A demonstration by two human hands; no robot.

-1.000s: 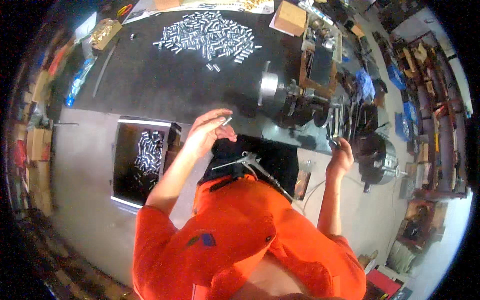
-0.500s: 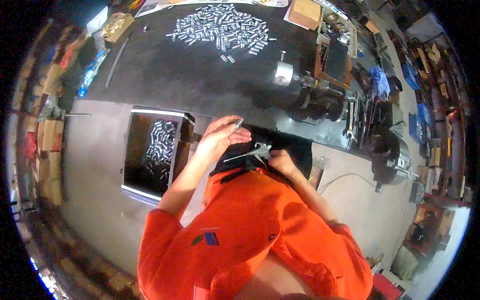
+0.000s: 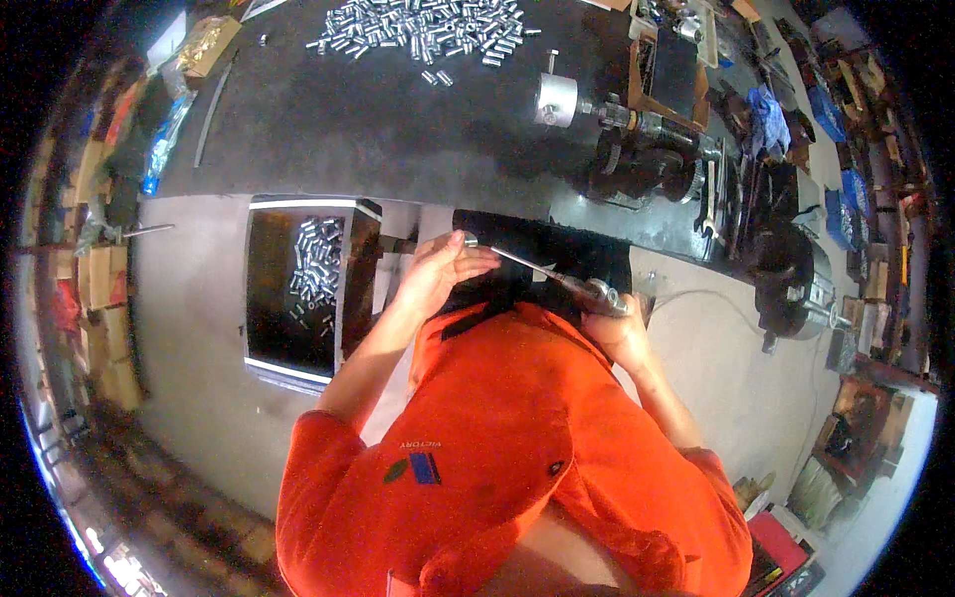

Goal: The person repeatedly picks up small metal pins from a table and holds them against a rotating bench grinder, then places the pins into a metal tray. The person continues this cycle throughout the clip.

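Note:
My left hand (image 3: 434, 277) pinches a small shiny metal cylinder (image 3: 471, 240) between thumb and fingertips, in front of my waist. Wrapped around the handle of an air blow gun (image 3: 600, 295) is my right hand (image 3: 621, 330). The gun's long thin nozzle slants up and left, its tip close to the cylinder; whether they touch I cannot tell. Similar metal cylinders (image 3: 320, 261) lie in a dark open box (image 3: 253, 289) left of my left forearm. A large pile of such cylinders (image 3: 423, 30) covers the far middle of the dark workbench (image 3: 348, 139).
On the bench's right stands a dark machine fixture with a silver round head (image 3: 556, 99). A wrench (image 3: 710, 203) and a blue cloth (image 3: 767, 121) lie beyond it. A dark round machine (image 3: 786, 269) stands at the right. A long flat bar (image 3: 212, 114) rests on the left.
My right hand has raised the air blow gun and turned it, bringing the nozzle tip near the cylinder. My left hand stays in about the same place. The view has shifted slightly.

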